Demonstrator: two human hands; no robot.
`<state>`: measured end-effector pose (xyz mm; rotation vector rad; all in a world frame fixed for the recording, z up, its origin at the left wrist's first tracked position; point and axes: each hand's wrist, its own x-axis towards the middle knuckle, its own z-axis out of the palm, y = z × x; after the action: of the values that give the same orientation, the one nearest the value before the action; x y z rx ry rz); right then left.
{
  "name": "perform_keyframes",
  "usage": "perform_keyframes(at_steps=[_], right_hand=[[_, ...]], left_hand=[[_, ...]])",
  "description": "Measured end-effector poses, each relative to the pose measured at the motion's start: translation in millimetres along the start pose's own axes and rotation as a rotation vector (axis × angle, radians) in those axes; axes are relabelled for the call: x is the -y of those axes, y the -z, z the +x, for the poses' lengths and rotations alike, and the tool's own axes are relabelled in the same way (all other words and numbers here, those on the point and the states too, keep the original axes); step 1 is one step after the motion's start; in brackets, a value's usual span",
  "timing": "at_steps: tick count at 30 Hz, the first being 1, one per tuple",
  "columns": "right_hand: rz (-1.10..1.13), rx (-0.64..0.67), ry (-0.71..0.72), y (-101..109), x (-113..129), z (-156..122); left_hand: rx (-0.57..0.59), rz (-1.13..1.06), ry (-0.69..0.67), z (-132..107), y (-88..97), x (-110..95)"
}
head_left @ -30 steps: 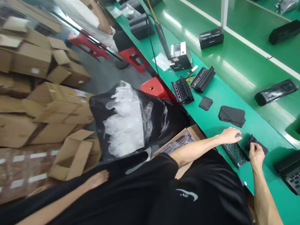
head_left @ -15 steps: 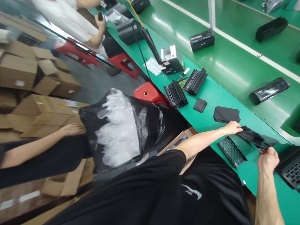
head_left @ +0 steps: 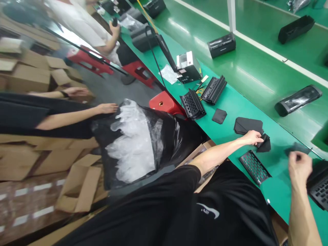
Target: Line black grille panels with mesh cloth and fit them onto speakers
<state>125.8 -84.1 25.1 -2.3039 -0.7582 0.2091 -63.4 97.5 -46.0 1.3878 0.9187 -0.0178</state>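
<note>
Pinching a black sheet (head_left: 264, 144) toward the right of the frame, the left hand (head_left: 252, 137) keeps a narrow grip; the blurred right hand (head_left: 300, 166), far right, is curled, its hold unclear.

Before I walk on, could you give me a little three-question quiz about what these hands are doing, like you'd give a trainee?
1. True or false: the person's left hand is gripping a cardboard box.
2. Multiple choice: on the green bench, the black panel just below that hand in the picture is A) solid, B) full of holes, C) see-through.
3. Short answer: which of the person's own hands looks blurred?

Key:
1. False; its fingertips are at a black sheet.
2. B.
3. The right hand.
</note>
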Motion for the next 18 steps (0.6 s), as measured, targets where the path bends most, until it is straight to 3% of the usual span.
perform_keyframes(at_steps=[5,7,9,13,16,18], right_hand=[[0.278,0.243,-0.2,-58,20,-34],[0.422,0.333,-0.269,-74,26,-47],[0.533,0.341,-0.328,-82,30,-54],[0.652,0.268,-0.402,-74,25,-52],[0.68,0.194,-0.431,-55,16,-44],[0.683,0.071,-0.43,-38,8,-36]], left_hand=[[0.124,-0.162,-0.018,-13,-0.8,-8],[0.213,-0.299,-0.032,-19,0.1,-12],[0.287,-0.433,-0.036,-23,0.8,-14],[0.29,-0.471,-0.028,-25,3.8,-15],[0.187,-0.264,-0.049,-24,12.1,-14],[0.112,-0.115,-0.062,-22,21.8,-10]])
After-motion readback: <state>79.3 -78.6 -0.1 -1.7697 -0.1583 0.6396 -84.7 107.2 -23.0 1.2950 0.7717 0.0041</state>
